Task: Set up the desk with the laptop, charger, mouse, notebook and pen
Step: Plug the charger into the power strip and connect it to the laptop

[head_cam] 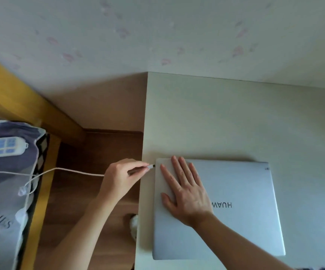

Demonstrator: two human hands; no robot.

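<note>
Silver laptop [235, 207] lies closed under flat right grip [185, 193]; left grip [118, 178] pinches white charger plug [151, 166]

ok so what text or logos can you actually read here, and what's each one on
"HUAW": brand on the closed laptop lid, upside down from this view; the right hand covers the rest.
"WISHES": on the pillow at left, sideways, partly cut off and blurred.
Small mark at the lid's far right corner: too small to read.

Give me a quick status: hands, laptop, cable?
Left hand pinches charger plug, just short of closed laptop. Right hand flat on lid. Nothing in the way.
</note>
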